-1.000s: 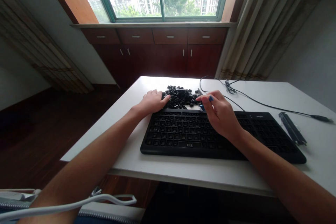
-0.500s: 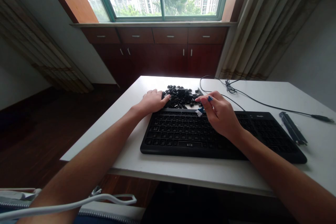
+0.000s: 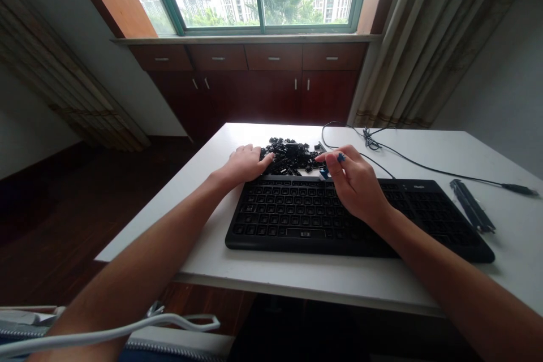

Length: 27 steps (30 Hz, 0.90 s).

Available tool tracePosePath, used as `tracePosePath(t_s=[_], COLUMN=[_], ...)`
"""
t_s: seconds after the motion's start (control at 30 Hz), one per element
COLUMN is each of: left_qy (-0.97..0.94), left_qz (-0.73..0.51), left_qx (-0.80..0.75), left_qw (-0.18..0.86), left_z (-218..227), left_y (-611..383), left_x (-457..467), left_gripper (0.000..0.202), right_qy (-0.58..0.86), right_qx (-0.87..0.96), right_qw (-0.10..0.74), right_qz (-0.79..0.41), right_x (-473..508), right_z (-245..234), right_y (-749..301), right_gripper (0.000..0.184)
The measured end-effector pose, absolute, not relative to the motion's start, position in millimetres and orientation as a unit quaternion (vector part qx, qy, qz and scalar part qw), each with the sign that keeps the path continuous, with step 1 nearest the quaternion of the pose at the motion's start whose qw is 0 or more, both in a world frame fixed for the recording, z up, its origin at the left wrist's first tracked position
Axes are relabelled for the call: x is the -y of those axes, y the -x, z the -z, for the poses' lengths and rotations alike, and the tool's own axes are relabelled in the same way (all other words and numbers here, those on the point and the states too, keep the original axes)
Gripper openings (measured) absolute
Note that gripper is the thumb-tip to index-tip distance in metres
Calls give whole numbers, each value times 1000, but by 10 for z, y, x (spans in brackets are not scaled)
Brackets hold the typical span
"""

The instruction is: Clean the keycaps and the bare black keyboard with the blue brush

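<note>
A black keyboard (image 3: 278,242) lies on the white table, its keycaps off so that rows of bare square sockets show. My right hand (image 3: 358,181) is over its upper middle, pinching a small blue cleaning brush (image 3: 324,173). The brush's lower end is at the keyboard's top edge, and a blue tip (image 3: 341,156) shows between my fingers. Flat at the keyboard's top left corner rests my left hand (image 3: 246,163), fingers extended and thumb apart, next to the heap of loose black keycaps (image 3: 291,156). The fingers' undersides are hidden.
A black cable (image 3: 441,169) runs behind the keyboard to a plug on the right, with a tied bundle (image 3: 371,139). A long black strip-like piece (image 3: 472,206) lies at the right. A white cord (image 3: 106,332) crosses the lower left. Cabinets (image 3: 254,90) stand beneath the window.
The brush's bristle end has moved up and away from me, from over the upper key rows to the keyboard's top edge. My left hand has stayed in place.
</note>
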State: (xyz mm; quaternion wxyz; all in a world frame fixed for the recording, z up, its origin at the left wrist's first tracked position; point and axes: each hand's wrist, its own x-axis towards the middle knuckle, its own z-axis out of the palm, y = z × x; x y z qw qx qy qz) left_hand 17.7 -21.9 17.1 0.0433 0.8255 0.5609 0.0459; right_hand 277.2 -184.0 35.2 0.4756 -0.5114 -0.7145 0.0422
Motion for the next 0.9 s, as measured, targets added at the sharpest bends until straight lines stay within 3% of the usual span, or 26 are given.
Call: tracePosePath(t_s=[0.17,0.33,0.57,0.9], left_qy=[-827,-826,-825,-826], left_qz=[-46,-43,-44,-47], left_qx=[-558,-560,-561,-561], left_qw=[46,42,41,44], left_z=[-167,-154,-158,-173], left_y=[-174,-166,-171,-177], left_x=[212,196,204,218], left_gripper=[82,82,83,81], right_qy=[502,523,515,502], right_qx=[702,706,732,715], right_qw=[500,471,445,486], right_qz=[-66,-77,-14,-44], right_x=[1846,1825,1797,1854], right_z=[-369,-362,-313,-373], right_y=[-2763,-2763,-2788,-2768], right_gripper=[48,51,44,48])
